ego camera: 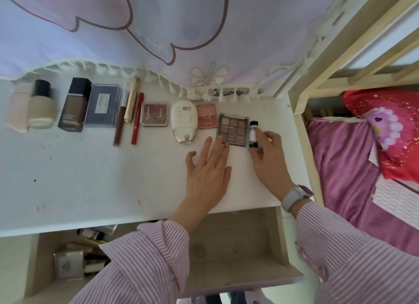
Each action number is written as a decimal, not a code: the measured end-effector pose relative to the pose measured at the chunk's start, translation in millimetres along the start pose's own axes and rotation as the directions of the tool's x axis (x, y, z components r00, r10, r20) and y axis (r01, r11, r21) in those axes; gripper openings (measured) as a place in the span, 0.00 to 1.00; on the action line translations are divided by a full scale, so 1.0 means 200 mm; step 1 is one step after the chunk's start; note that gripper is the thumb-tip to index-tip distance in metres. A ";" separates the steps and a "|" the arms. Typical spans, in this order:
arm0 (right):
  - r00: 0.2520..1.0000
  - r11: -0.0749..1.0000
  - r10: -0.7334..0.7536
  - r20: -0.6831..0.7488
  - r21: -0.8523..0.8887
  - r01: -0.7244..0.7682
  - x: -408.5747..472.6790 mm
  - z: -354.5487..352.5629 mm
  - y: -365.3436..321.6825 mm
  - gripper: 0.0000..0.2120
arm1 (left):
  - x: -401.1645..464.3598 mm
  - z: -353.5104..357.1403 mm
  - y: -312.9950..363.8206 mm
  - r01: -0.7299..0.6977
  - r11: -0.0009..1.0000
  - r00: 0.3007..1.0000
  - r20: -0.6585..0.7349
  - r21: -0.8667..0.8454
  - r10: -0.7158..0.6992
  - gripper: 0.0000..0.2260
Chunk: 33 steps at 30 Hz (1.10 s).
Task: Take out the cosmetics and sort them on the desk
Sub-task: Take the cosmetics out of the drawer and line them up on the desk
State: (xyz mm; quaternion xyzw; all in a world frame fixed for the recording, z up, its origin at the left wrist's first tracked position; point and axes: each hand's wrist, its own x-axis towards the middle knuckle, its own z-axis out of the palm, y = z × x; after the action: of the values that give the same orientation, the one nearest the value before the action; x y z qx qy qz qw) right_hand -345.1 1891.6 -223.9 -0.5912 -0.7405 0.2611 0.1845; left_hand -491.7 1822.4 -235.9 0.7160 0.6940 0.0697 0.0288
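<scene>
From the head view, the cosmetics lie in one row along the back of the tabletop (90,179), and to extend it the right hand (269,161) pinches a small black-and-white tube (253,134) beside the eyeshadow palette (232,129), which the flat, spread left hand (207,174) steadies.

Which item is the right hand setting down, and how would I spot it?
Follow the row of cosmetics along the white desk to its right end. Beside the grey nine-pan eyeshadow palette, the right hand holds a small white tube with black cap and lettering, the row's only black-and-white item.
</scene>
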 end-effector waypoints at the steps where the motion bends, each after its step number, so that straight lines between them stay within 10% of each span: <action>1: 1.000 1.000 0.009 -0.007 0.020 -0.009 0.02 0.00 0.00 0.23 | 0.02 0.00 0.01 0.008 1.000 1.000 0.028 -0.001 -0.008 0.23; 7: 1.000 1.000 -0.012 -0.022 -0.016 0.012 0.08 0.00 0.01 0.23 | 0.09 0.03 0.07 0.073 0.997 0.985 0.158 -0.019 -0.069 0.25; 20: 0.968 0.957 -0.251 0.010 0.151 0.247 -0.35 -0.03 -0.12 0.16 | -0.58 -0.12 0.09 0.307 0.921 0.937 -0.094 -0.241 -0.337 0.16; 25: 0.804 0.860 -0.492 0.333 0.331 0.389 -0.60 0.19 -0.27 0.11 | -0.97 -0.10 -0.04 0.602 0.773 0.773 -0.097 -0.200 -0.627 0.11; 33: 0.509 0.856 -0.406 0.759 0.121 0.503 -0.76 0.74 -0.44 0.16 | -1.39 -0.05 -0.38 0.875 0.460 0.459 -0.047 -0.147 -0.887 0.12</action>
State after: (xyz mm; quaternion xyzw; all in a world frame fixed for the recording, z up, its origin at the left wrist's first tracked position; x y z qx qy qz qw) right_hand -465.0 1703.5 -282.6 -0.2189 -0.8894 0.3839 -0.1170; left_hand -575.3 1547.9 -252.4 0.2461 0.9599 0.1216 0.0567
